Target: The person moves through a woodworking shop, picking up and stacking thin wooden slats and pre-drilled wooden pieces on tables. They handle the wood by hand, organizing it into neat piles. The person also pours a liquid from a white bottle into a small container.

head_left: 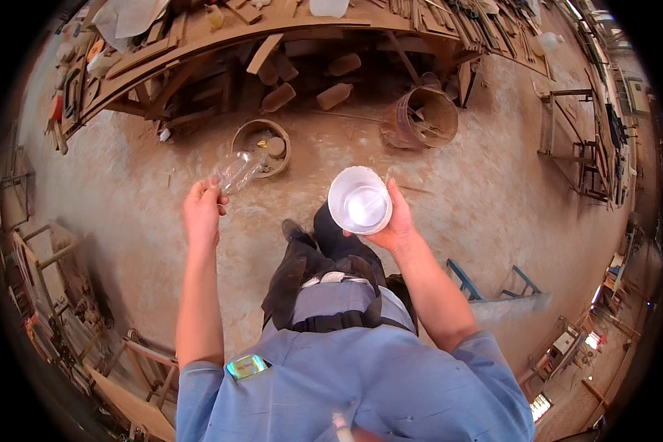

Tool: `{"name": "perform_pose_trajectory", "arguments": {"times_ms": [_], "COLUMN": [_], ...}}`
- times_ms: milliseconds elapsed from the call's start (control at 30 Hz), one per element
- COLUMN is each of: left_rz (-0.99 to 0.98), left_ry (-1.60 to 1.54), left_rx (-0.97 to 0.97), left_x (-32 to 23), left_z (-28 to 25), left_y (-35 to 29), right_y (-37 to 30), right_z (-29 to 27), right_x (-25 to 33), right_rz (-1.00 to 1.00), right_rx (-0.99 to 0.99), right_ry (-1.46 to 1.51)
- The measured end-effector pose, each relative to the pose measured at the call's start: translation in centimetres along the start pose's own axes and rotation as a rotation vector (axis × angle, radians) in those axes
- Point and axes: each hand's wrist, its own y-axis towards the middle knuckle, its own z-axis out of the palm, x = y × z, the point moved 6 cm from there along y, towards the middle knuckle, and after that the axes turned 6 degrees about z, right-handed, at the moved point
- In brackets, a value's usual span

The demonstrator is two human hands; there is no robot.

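My left hand point(205, 210) pinches the end of a clear plastic bottle point(239, 173), which juts out to the right over the rim of a round tub on the floor. In my right hand point(398, 221) is a white plastic tub point(360, 200), gripped at its right side with the thumb along the wall. Its open top faces up. A pale, shiny patch shows at its bottom; I cannot tell whether that is liquid or bare plastic. The two hands are well apart, in front of my body.
On the dusty floor stand the round tub point(285, 163), with lumps inside, and a larger bucket point(395, 125) holding scraps. A workbench point(221, 35) piled with wood strips spans the far side, bottles beneath it. Blue metal legs point(464, 280) lie at right; wooden frames stand at left.
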Motion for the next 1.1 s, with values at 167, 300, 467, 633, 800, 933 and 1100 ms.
{"name": "perform_pose_trajectory", "arguments": {"times_ms": [167, 300, 467, 633, 800, 933, 1100], "left_rz": [-0.176, -0.277, -0.32, -0.481, 0.045, 0.833, 1.141], "left_ry": [-0.024, -0.115, -0.171, -0.018, -0.035, 0.306, 0.407], "left_rx": [-0.024, -0.093, -0.113, 0.041, 0.264, 0.4, 0.64], "left_x": [9.6, 14.8, 16.9, 18.3, 1.5, -12.2, -17.5], "left_z": [2.7, 4.4, 6.2, 6.0, 9.8, 10.5, 14.2], "left_y": [5.2, 9.0, 13.0, 12.4, 3.0, -6.2, -12.8], "right_y": [-1.5, -3.4, -4.5, -3.7, -1.1, -0.4, 0.1], "right_z": [0.1, -0.1, -0.7, -0.2, 2.4, 3.8, 5.6], "right_x": [1.6, 2.9, 3.4, 3.6, 4.0, 3.9, 3.0], "right_rz": [-0.042, -0.103, -0.067, -0.006, -0.086, -0.093, -0.097], "right_rx": [-0.056, -0.312, 0.148, 0.061, 0.223, 0.26, 0.109], "right_ry": [0.049, 0.047, 0.138, 0.122, 0.125, 0.06, -0.06]}}
